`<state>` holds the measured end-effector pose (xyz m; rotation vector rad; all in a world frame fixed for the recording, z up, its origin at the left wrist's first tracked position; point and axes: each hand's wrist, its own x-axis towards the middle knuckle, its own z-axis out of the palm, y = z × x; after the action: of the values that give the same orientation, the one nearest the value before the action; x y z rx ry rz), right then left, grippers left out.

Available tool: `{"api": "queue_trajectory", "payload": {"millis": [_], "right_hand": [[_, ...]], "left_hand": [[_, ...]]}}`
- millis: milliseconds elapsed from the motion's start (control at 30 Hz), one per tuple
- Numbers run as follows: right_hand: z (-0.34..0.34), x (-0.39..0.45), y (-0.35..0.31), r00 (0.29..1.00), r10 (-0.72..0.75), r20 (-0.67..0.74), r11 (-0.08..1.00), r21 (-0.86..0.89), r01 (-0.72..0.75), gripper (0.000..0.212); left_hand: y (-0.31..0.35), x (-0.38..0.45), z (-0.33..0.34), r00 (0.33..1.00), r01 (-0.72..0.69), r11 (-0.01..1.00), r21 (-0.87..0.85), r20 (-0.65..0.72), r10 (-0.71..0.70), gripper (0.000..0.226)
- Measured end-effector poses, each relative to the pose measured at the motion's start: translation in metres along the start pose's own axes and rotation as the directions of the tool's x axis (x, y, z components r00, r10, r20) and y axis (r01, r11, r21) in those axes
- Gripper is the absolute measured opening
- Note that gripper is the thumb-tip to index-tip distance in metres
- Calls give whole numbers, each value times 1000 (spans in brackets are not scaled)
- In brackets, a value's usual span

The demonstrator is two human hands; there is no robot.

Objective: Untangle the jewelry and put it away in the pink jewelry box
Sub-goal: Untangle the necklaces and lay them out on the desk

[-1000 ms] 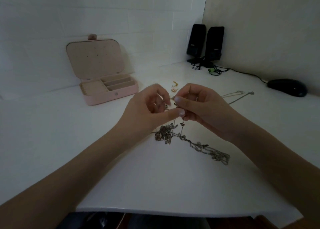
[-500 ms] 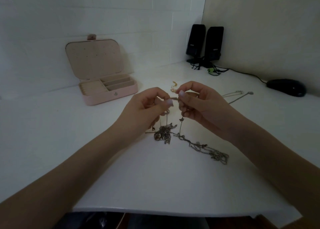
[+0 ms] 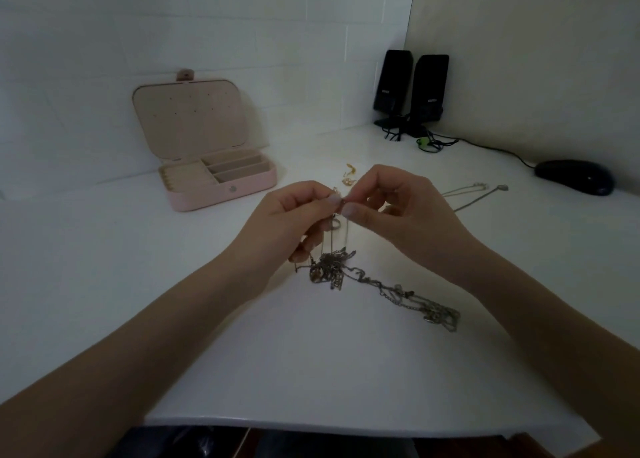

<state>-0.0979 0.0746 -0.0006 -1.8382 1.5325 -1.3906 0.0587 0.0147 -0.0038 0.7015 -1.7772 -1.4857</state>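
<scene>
Jewelry lies in a dark knot on the white table, a chain trailing from it toward the right; thin strands rise from the knot to both hands, held just above it; the left hand and the right hand meet fingertip to fingertip, each pinching a fine strand between thumb and forefinger; the pink jewelry box stands open well to the left, lid upright; small gold pieces and two silver chains lie beyond the hands.
</scene>
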Motion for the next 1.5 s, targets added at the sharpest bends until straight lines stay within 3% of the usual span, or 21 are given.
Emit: {"api": "queue_trajectory", "payload": {"millis": [300,433,467,500,533,567,600,633,667,700,733,800,833,933,1067,1267,1500], "right_hand": [[-9,2,-2,988,153,22,944,291,-153,17],[-15,2,-5,987,156,-40,908,398,-128,17],[-16,2,-5,987,143,-67,906,411,-104,16],[-18,3,-5,987,130,-91,904,421,-80,16],[-18,3,-6,987,116,-107,903,426,-60,16],[-19,3,-7,988,103,-113,903,428,-45,14],[-18,3,-8,990,88,-110,904,427,-33,13],[-17,3,-8,992,74,-105,907,420,-23,13],[-16,3,-9,993,61,-100,912,411,-15,14],[-15,3,-9,994,52,-95,916,401,-9,15],[-14,3,-9,995,44,-90,918,396,-5,16],[-13,3,-9,997,32,-70,914,406,-1,16],[-12,3,-9,998,30,-61,907,421,-2,16],[-13,4,-8,996,61,-62,875,484,-24,16],[-20,7,-5,959,196,-206,843,535,-57,18],[-37,10,-1,862,324,-390,815,577,-45,23],[-55,13,7,797,388,-464,749,662,21,21]], "left_hand": [[-4,0,0,996,-80,977,198,-19,85,18],[-7,-1,0,991,-88,960,266,-78,113,6],[-11,-2,-1,980,-149,904,402,-65,190,5],[-16,-2,-3,952,-236,762,603,-13,304,6],[-18,-3,-4,911,-313,547,776,83,403,11],[-21,-2,-5,860,-389,352,852,198,470,17],[-23,-1,-5,820,-450,252,857,284,497,21],[-25,1,-4,794,-494,236,837,324,514,21],[-26,1,-2,794,-506,278,816,316,519,19],[-26,1,1,825,-486,390,782,264,500,17],[-24,0,5,882,-430,567,702,193,430,17],[-21,-1,11,971,-222,903,367,164,172,22],[-22,0,14,977,-136,969,207,188,98,23],[-18,-1,18,973,-119,989,87,211,98,6],[-15,-1,15,982,-80,993,91,179,63,22],[-17,2,9,991,-113,974,195,91,97,28],[-19,9,0,988,15,989,147,-153,8,34]]}}
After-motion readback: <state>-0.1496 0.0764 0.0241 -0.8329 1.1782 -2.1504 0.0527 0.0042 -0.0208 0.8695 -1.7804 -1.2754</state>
